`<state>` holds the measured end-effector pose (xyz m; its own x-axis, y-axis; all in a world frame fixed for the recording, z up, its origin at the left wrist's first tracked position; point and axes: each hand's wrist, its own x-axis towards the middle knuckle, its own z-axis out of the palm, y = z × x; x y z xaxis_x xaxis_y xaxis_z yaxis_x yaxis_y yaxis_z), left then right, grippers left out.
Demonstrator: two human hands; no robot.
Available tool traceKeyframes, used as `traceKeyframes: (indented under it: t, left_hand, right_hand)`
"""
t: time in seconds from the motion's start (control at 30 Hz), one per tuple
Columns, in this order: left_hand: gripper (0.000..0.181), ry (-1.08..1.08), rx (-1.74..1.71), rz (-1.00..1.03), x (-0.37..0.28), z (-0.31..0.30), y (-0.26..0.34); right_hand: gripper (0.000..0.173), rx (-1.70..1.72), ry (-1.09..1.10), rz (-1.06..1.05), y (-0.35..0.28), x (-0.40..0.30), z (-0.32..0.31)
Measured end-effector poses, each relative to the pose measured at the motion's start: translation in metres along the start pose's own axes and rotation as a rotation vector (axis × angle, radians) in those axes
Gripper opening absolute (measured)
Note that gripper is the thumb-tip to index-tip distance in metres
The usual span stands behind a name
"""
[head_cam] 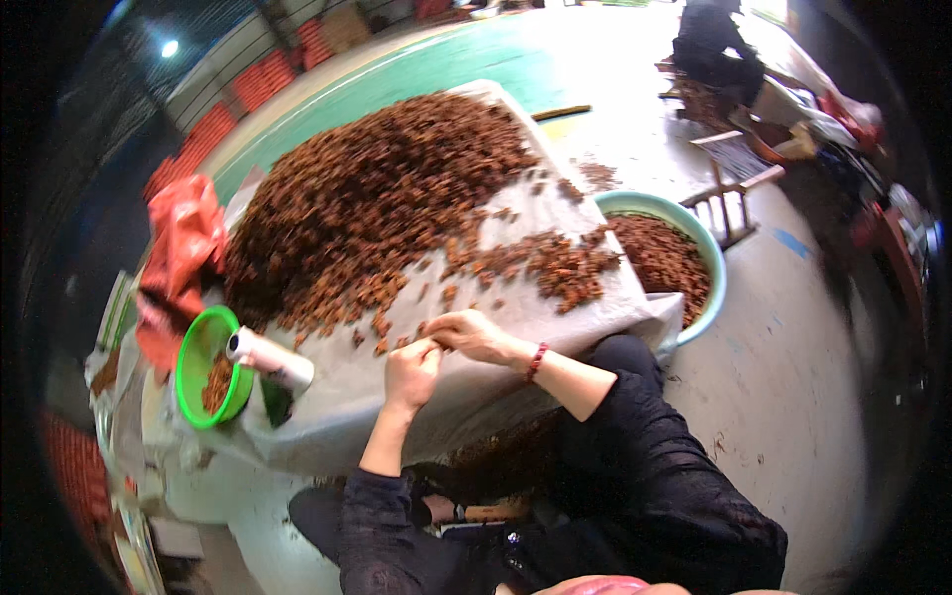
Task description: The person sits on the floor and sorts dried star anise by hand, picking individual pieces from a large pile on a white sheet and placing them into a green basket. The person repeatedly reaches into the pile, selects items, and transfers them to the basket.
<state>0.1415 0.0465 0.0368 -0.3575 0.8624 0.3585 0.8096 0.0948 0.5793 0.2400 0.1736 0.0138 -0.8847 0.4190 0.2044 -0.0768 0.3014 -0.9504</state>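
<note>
My left hand (411,374) and my right hand (468,335) meet over the near edge of a table (476,378) covered in whitish sheeting. Their fingers are curled together around something too small and blurred to make out; a few brown pieces show at the fingertips. A red beaded bracelet (536,362) circles my right wrist. Beyond my hands lies a large heap of reddish-brown dried pods, apparently star anise (387,193), with a smaller scatter (569,271) to its right.
At the table's left stand a green plastic basin (190,372) with brown pieces, a whitish roll (275,361) and a red plastic sack (182,245). A pale green tub (710,260) of brown pieces is at right, near a wooden stool (725,193). Farther back, a person (714,52) sits.
</note>
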Motion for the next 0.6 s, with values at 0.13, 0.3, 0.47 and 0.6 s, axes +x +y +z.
traceKeyframes:
  t: [0.13, 0.3, 0.47, 0.6]
  left_hand:
    - [0.012, 0.041, 0.127, 0.044, -0.013, 0.005, -0.021]
    - [0.019, 0.005, -0.263, -0.074, -0.024, 0.000, -0.015]
    - [0.015, 0.087, 0.178, -0.091, -0.039, -0.008, -0.008]
    - [0.015, 0.057, 0.172, -0.110, -0.044, 0.000, -0.002]
  right_hand:
    - [0.024, -0.148, -0.054, 0.041, -0.013, -0.008, 0.003]
    - [0.028, 0.351, -0.189, 0.099, -0.012, -0.015, 0.017]
    - [0.016, 0.092, -0.172, 0.133, -0.007, -0.017, 0.029]
    - [0.014, 0.353, -0.116, 0.313, -0.001, -0.021, 0.031]
